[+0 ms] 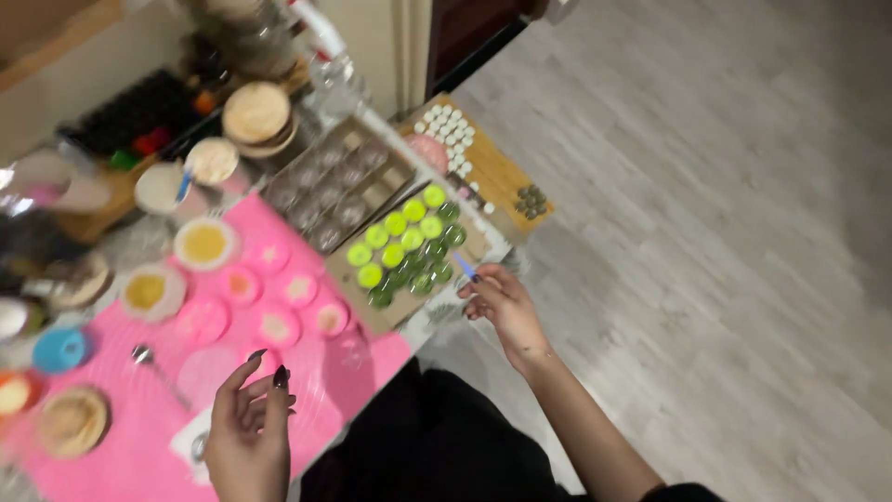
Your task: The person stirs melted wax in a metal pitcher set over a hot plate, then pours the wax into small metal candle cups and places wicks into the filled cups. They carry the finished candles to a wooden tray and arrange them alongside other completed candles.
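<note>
Landmark: the cardboard tray (pixel 375 314) holding rows of small round jars (pixel 401 240), some with bright green tops, some dark green.

Right hand (pixel 502 302) sits just off the tray's near-right corner, over the table edge. Fingers pinched shut around a thin blue-tipped tool (pixel 464 267), maybe a dropper or small brush, can't tell which. Its tip points back toward the tray, near the dark jars at that corner, not clearly touching any.

Left hand (pixel 249 437) is well to the near-left of the tray, over the pink mat (pixel 307 367). Fingers loosely curled and half open, long dark nails, holds nothing. A small spoon (pixel 142 354) lies on the mat just beyond it, apart from the hand.

Left of the tray, on the mat: several pink lids or shallow cups (pixel 279 325) and two bowls of yellowish stuff (pixel 204 244). Behind the tray is a second tray with clear empty jars (pixel 330 186). Right-behind it, a wooden board (pixel 506 177) with small white discs.

Judgement on doing this well: the step looks like working jar by jar with the tool. Keep the pinch low on the tool for control, go row by row so none gets skipped, and bring the free left hand up to steady the tray, since it sits close to the table edge. Frame is motion-blurred; jar contents unclear.
</note>
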